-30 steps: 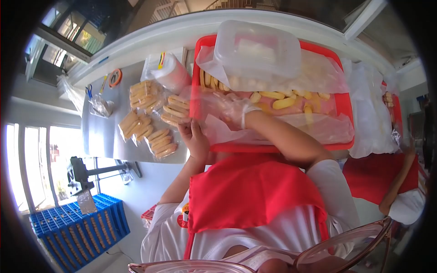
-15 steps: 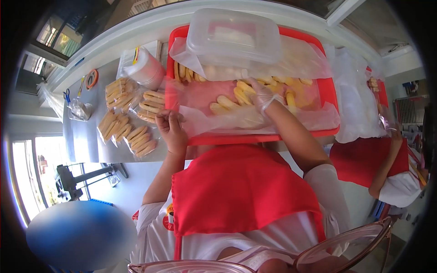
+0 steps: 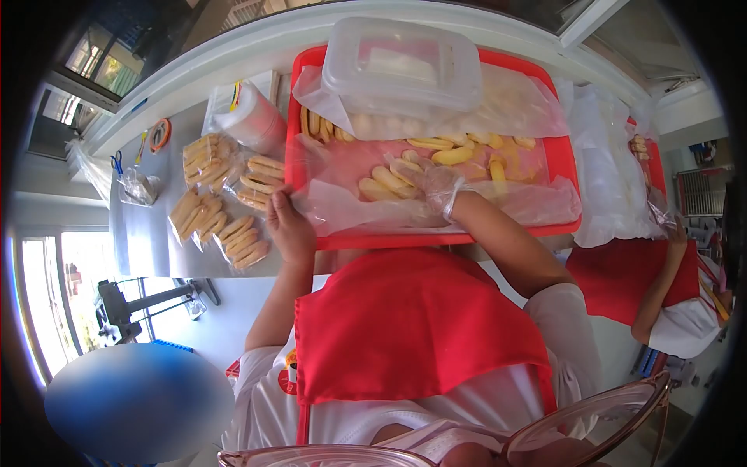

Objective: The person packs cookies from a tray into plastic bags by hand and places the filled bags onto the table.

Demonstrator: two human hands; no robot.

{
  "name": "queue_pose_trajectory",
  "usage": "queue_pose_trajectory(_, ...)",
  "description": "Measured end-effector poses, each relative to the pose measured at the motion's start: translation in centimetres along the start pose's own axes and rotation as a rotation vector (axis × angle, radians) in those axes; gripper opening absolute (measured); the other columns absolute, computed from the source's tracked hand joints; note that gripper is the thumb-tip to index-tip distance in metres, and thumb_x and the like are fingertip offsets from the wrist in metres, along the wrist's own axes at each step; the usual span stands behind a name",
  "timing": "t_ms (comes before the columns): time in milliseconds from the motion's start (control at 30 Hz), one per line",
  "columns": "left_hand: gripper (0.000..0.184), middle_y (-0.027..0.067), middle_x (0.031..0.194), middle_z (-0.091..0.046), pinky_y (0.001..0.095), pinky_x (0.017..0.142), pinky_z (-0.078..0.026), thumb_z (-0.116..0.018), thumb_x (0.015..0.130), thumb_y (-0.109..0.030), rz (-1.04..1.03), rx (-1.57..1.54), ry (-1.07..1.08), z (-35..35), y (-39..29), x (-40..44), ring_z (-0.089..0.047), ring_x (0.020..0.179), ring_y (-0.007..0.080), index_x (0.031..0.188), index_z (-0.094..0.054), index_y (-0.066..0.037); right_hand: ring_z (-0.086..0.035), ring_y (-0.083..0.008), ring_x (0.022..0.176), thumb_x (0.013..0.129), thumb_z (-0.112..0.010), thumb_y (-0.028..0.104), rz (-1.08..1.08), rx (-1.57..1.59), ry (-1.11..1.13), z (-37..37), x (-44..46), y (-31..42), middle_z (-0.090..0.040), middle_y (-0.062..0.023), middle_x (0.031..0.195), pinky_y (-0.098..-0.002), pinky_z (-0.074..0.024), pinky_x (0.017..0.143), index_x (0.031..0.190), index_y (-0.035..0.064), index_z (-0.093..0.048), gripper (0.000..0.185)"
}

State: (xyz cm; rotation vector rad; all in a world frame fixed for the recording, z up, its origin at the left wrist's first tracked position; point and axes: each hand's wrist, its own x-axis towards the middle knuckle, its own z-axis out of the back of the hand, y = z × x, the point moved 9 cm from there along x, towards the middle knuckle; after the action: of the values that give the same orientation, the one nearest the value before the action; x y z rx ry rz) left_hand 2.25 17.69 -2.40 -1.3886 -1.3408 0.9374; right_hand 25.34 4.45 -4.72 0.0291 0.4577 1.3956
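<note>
My right hand (image 3: 438,189), in a clear plastic glove, is inside the red tray (image 3: 572,171). Its fingers are curled on a few pale yellow, finger-shaped biscuits (image 3: 397,177) lying side by side, and the glove blurs the exact grip. At the tray's left edge, my left hand (image 3: 292,229) is bare, with thumb and fingers pinched together. A thin see-through plastic bag (image 3: 307,159) seems to be in that pinch, spreading over the tray's left rim. More loose biscuits (image 3: 453,156) lie on the pinkish tray bottom to the right.
A translucent lidded container (image 3: 401,66) sits on the liner sheet (image 3: 525,101) at the tray's back. Bagged biscuits (image 3: 206,214), a plastic roll (image 3: 250,117), tape (image 3: 159,134) and scissors (image 3: 117,162) are on the left. A co-worker's arm (image 3: 661,276) is at the right.
My right hand has moved toward me and slightly left, bringing biscuits beside the others. My left hand has turned a little, staying at the tray's left edge.
</note>
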Motion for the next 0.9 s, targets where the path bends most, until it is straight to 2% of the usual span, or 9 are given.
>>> queue_pose_trajectory(67, 0.014, -0.0002, 0.072, -0.051, 0.0193, 0.057, -0.037, -0.045, 0.088, -0.009, -0.254, 0.252, 0.053, -0.2, -4.2, 1.1, -0.046, 0.059, 0.0087, 0.08, -0.054, -0.003, -0.046, -0.034, 0.106, 0.074, -0.057, 0.017, 0.224, 0.479, -0.176, -3.4, 2.6, -2.4, -0.042, -0.0162, 0.119, -0.0382, -0.0376, 0.09, 0.136, 0.022, -0.013, 0.077)
queue_pose_trajectory(167, 0.007, 0.0024, 0.072, -0.054, 0.0226, 0.056, -0.04, -0.051, 0.083, -0.005, -0.195, 0.051, -0.062, 1.7, -6.8, 2.8, -0.048, 0.057, 0.0133, 0.079, -0.056, -0.002, -0.044, -0.0337, 0.107, 0.073, -0.056, 0.014, 0.258, 0.204, -0.334, -2.1, 1.7, -2.4, -0.044, -0.0161, 0.115, -0.037, -0.0356, 0.091, 0.135, 0.016, -0.018, 0.073)
queue_pose_trajectory(267, 0.005, 0.0075, 0.074, -0.056, 0.0274, 0.054, -0.043, -0.058, 0.074, 0.0, -0.911, 0.785, 0.21, -4.2, -13.7, -0.3, -0.052, 0.057, 0.0193, 0.079, -0.058, -0.003, -0.046, -0.033, 0.104, 0.071, -0.057, 0.011, 0.209, 0.034, -0.373, -0.1, 0.9, -1.1, -0.047, -0.0155, 0.109, -0.037, -0.0371, 0.089, 0.129, 0.0127, -0.03, 0.064)
queue_pose_trajectory(333, 0.009, 0.0105, 0.075, -0.054, 0.0339, 0.056, -0.046, -0.06, 0.071, -0.001, -0.493, 0.786, 0.584, -7.9, -9.8, -0.6, -0.055, 0.065, 0.0267, 0.079, -0.058, -0.004, -0.048, -0.0315, 0.1, 0.07, -0.058, 0.009, 0.18, 0.352, -0.335, -1.5, 2.3, -3.2, -0.05, -0.0146, 0.106, -0.0369, -0.0394, 0.086, 0.123, 0.0109, -0.039, 0.057)
queue_pose_trajectory(433, 0.008, 0.0131, 0.079, -0.054, 0.0409, 0.064, -0.044, -0.053, 0.075, -0.009, -0.461, 0.897, 0.868, -12.2, -3.4, -3.3, -0.054, 0.07, 0.0316, 0.072, -0.053, -0.002, -0.053, -0.0277, 0.093, 0.069, -0.058, 0.004, -0.074, 0.903, -0.246, -5.0, 4.7, -8.4, -0.052, -0.0133, 0.102, -0.0356, -0.043, 0.079, 0.113, 0.0079, -0.047, 0.046)
queue_pose_trajectory(500, 0.012, 0.0137, 0.073, -0.057, 0.0377, 0.062, -0.045, -0.059, 0.071, -0.011, -0.311, 0.916, 0.921, -12.9, 0.3, -3.3, -0.056, 0.066, 0.0301, 0.071, -0.054, -0.001, -0.054, -0.0252, 0.089, 0.07, -0.056, 0.0, -0.464, 0.911, -0.279, 1.5, -1.2, -6.0, -0.053, -0.0132, 0.1, -0.0341, -0.0448, 0.075, 0.108, 0.0063, -0.05, 0.039)
queue_pose_trajectory(533, 0.013, 0.0137, 0.07, -0.057, 0.035, 0.06, -0.045, -0.061, 0.07, -0.011, -0.164, 0.89, 0.947, -12.9, 2.2, -3.2, -0.057, 0.065, 0.0277, 0.069, -0.054, 0.0, -0.054, -0.0224, 0.089, 0.073, -0.054, -0.003, -0.371, 0.667, -0.394, 3.8, -1.9, -5.7, -0.053, -0.0115, 0.103, -0.0309, -0.0448, 0.074, 0.111, 0.0061, -0.048, 0.04)
queue_pose_trajectory(633, 0.019, 0.0131, 0.063, -0.059, 0.0316, 0.054, -0.045, -0.064, 0.07, -0.015, 0.176, 0.78, 0.947, -13.0, 4.8, -3.4, -0.06, 0.059, 0.021, 0.073, -0.057, 0.003, -0.053, -0.0221, 0.092, 0.072, -0.058, -0.003, -0.161, 1.443, -0.427, 3.6, -3.7, -5.5, -0.053, -0.0105, 0.105, -0.0298, -0.0442, 0.077, 0.112, 0.0057, -0.049, 0.042)
queue_pose_trajectory(900, 0.02, 0.0083, 0.063, -0.06, 0.0256, 0.05, -0.045, -0.064, 0.073, -0.016, 0.386, 0.592, 0.927, -12.6, 6.4, -4.1, -0.056, 0.053, 0.012, 0.078, -0.058, 0.003, -0.053, -0.0248, 0.098, 0.067, -0.062, -0.005, 0.381, 0.757, -0.684, 6.7, -6.4, 2.1, -0.055, -0.0109, 0.105, -0.0326, -0.041, 0.085, 0.101, 0.0058, -0.056, 0.037)
